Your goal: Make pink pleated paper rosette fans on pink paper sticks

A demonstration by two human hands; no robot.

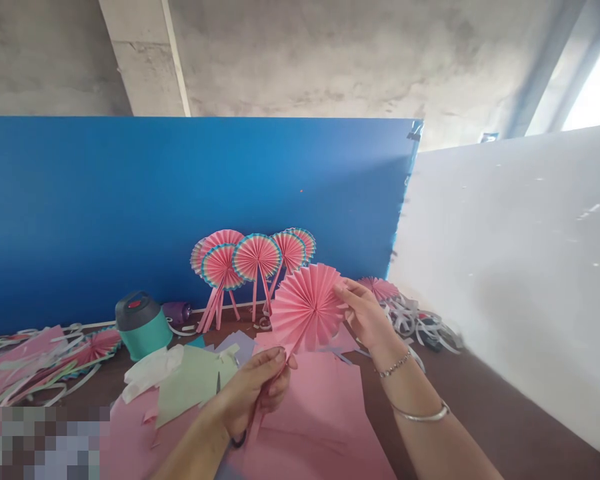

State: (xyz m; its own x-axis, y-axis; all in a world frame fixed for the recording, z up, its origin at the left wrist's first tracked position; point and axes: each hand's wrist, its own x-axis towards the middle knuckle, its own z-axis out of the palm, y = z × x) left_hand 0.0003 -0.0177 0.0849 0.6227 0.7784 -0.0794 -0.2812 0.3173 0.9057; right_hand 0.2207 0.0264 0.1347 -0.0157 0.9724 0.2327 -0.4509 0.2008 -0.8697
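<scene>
A round pink pleated paper fan (307, 307) is spread open in front of me, held up over the table. Its handle sits in my left hand (260, 387), with the fingers wrapped around it just below the disc. My right hand (363, 310) pinches the pleated edge on the right side. Beneath the fan lie large pink paper sheets (325, 400). Close to my left wrist, the dark blade tip of what looks like scissors (219, 382) shows, and a dark loop sticks out below that hand; most of it is hidden.
Several finished fans (257, 260) lean against the blue panel (130, 193). A teal container with a dark lid (144, 327) stands at left, beside green paper (190, 380). Paper strips (420, 323) pile up at right, near the white wall (525, 267).
</scene>
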